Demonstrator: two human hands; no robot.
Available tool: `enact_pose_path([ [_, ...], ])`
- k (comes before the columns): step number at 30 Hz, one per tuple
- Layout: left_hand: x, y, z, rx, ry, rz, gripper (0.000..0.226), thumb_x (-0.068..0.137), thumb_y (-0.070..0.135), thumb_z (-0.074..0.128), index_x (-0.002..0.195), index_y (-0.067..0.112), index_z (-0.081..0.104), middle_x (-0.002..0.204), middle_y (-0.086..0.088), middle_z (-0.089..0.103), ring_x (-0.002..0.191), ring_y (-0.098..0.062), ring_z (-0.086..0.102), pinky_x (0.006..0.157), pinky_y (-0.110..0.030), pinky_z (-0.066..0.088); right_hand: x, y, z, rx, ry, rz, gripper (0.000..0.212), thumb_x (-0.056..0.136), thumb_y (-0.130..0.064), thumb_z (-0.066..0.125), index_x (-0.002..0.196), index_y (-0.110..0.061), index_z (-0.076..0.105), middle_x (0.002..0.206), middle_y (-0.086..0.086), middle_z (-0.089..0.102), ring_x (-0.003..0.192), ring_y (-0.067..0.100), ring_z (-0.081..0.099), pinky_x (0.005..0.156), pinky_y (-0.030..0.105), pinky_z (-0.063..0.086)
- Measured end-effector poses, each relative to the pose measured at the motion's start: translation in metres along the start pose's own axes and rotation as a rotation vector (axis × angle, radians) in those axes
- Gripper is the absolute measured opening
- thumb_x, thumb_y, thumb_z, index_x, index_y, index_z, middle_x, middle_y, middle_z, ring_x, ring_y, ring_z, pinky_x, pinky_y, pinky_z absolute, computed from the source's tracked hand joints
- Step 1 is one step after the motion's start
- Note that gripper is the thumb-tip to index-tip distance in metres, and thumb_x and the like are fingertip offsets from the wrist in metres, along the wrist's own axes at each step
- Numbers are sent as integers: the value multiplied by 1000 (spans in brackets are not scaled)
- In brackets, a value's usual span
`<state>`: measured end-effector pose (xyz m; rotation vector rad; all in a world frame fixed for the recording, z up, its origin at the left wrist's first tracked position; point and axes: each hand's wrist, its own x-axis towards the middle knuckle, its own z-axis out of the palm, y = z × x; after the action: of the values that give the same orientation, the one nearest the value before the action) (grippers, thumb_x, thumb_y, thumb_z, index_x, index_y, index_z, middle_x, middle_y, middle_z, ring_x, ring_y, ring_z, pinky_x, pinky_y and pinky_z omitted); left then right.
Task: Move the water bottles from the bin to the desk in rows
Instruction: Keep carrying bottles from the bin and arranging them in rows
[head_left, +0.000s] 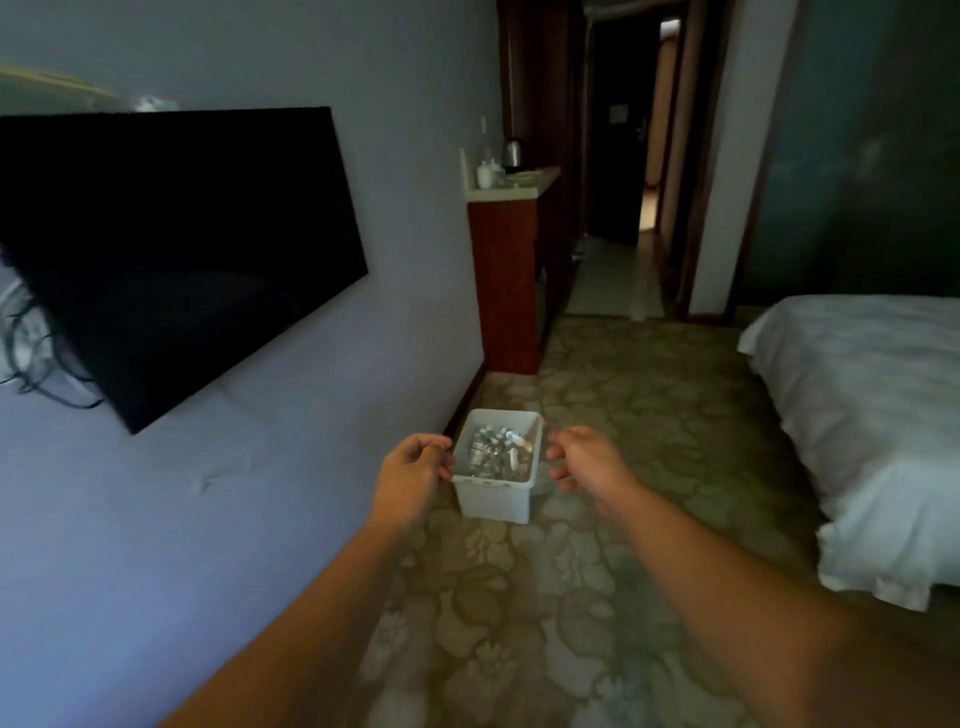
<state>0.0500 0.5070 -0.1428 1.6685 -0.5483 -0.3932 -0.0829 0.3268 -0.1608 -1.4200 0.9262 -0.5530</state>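
Note:
A white plastic bin (493, 499) stands on the patterned carpet close to the wall. Several small water bottles (498, 449) lie jumbled inside it. My left hand (413, 467) is at the bin's left rim with loosely curled fingers right beside the edge; I cannot tell whether they touch it. My right hand (582, 457) hovers a little off the right rim, fingers loosely curled, holding nothing. Both arms stretch forward on either side of the bin.
A dark TV (171, 249) hangs on the left wall. Beyond the bin stands a wooden cabinet (506, 280) with a light top (511, 192) carrying a kettle (514, 153) and cups. A white bed (872, 415) fills the right side. A hallway (613, 270) opens ahead.

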Motion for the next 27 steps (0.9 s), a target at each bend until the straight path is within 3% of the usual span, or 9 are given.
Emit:
enact_pose_path([
  [7, 147, -29, 58, -71, -59, -51, 23, 99, 14, 54, 82, 19, 68, 61, 8, 68, 57, -6, 61, 52, -21, 48, 137, -3, -4, -47, 111, 49, 23, 99, -18, 49, 78, -18, 58, 69, -1, 61, 40, 8, 52, 41, 18, 37],
  [13, 308, -39, 73, -98, -88, -102, 24, 99, 14, 50, 85, 20, 69, 69, 5, 68, 61, -7, 64, 53, -20, 48, 288, -44, 39, -39, 130, 62, 17, 98, -21, 50, 85, -19, 60, 72, -3, 63, 36, 3, 52, 39, 17, 40],
  [18, 430, -44, 83, -18, -148, -120, 23, 100, 14, 49, 88, 20, 67, 77, -1, 68, 74, -17, 62, 68, -30, 50, 394, -68, 77, -24, 107, 99, 16, 96, -17, 49, 86, -18, 61, 79, 1, 64, 47, 10, 55, 44, 20, 41],
  [23, 536, -75, 116, -27, -193, -183, 21, 101, 15, 50, 90, 18, 68, 76, 1, 68, 73, -15, 64, 65, -27, 50, 496, -58, 98, 40, 93, 209, 13, 97, -17, 54, 88, -17, 63, 76, 1, 65, 42, 8, 56, 42, 15, 42],
  [25, 582, -96, 136, -41, -182, -203, 21, 100, 14, 50, 90, 17, 68, 71, 3, 68, 67, -11, 64, 57, -22, 51, 548, -46, 105, 54, 81, 240, 11, 97, -16, 55, 90, -14, 63, 75, 1, 65, 45, 10, 56, 45, 17, 43],
  [27, 624, -125, 158, -23, -177, -226, 21, 101, 14, 50, 89, 18, 67, 72, 1, 67, 67, -13, 64, 59, -24, 51, 601, -25, 111, 72, 61, 304, 8, 96, -15, 57, 91, -12, 63, 73, 2, 63, 47, 12, 55, 48, 19, 43],
])
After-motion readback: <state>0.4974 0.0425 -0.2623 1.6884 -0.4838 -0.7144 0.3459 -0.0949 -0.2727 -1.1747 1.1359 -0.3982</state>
